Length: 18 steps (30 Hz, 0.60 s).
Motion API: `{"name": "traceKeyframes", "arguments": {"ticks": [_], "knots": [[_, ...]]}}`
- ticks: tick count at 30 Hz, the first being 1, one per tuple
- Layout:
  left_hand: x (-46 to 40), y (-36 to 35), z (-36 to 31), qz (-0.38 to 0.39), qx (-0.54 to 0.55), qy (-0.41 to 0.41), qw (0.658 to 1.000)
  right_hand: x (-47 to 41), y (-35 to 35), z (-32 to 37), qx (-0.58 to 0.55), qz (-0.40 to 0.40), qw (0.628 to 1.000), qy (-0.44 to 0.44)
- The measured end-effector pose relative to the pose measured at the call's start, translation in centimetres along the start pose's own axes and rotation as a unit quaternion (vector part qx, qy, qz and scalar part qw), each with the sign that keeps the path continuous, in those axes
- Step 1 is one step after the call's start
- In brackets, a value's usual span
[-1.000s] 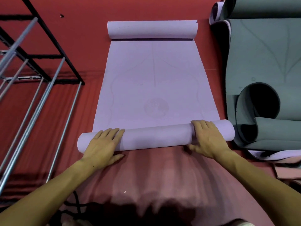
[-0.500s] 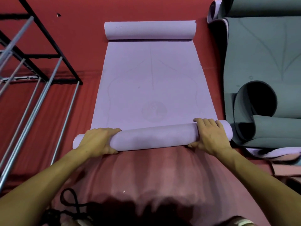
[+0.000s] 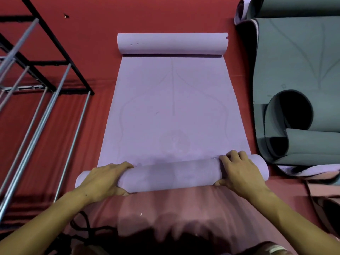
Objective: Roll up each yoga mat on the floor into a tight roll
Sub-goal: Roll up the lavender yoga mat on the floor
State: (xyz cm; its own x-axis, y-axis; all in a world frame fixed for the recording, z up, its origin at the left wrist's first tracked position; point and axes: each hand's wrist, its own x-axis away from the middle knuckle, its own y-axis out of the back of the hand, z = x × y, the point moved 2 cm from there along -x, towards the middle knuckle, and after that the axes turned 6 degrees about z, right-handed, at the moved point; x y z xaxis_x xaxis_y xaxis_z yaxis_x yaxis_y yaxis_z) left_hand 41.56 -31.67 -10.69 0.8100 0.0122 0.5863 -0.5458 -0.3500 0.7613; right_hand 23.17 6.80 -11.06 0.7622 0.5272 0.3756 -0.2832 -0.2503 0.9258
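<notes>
A lilac yoga mat [image 3: 173,111] lies flat on the red floor, running away from me. Its near end is wound into a roll [image 3: 171,176] that lies crosswise in front of me. My left hand [image 3: 104,181] grips the roll near its left end, fingers curled over the top. My right hand [image 3: 239,170] grips it near the right end in the same way. The mat's far end [image 3: 172,43] curls up into a second, looser roll. A grey-green mat [image 3: 298,70] lies to the right, partly unrolled, with an open loop [image 3: 290,118] at its near end.
A black metal frame with silver rods [image 3: 36,100] stands on the left. More mats, grey-green [image 3: 294,6] and pink [image 3: 323,179], are piled along the right edge. A black cord [image 3: 82,227] lies on the floor near my left arm.
My fingers went from lying flat on the roll to curling over it. The roll has grown thicker and moved a little farther along the mat.
</notes>
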Motion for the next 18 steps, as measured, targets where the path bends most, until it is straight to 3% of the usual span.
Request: {"name": "traceKeyframes", "arguments": {"ticks": [5,10,18], "knots": [[-0.7,-0.5,1.2,-0.034,0.008,-0.025,0.999,-0.9,1.5,0.4,0.002,0.031,0.999,0.013],[-0.7,-2.0,1.6,-0.107,-0.051,-0.043,0.992,-1.2,1.3,0.0,-0.053,0.03,0.998,-0.002],[-1.7,-0.8,0.1,-0.197,-0.041,-0.058,0.978,-2.2,1.5,-0.1,-0.048,0.023,0.998,0.014]]}}
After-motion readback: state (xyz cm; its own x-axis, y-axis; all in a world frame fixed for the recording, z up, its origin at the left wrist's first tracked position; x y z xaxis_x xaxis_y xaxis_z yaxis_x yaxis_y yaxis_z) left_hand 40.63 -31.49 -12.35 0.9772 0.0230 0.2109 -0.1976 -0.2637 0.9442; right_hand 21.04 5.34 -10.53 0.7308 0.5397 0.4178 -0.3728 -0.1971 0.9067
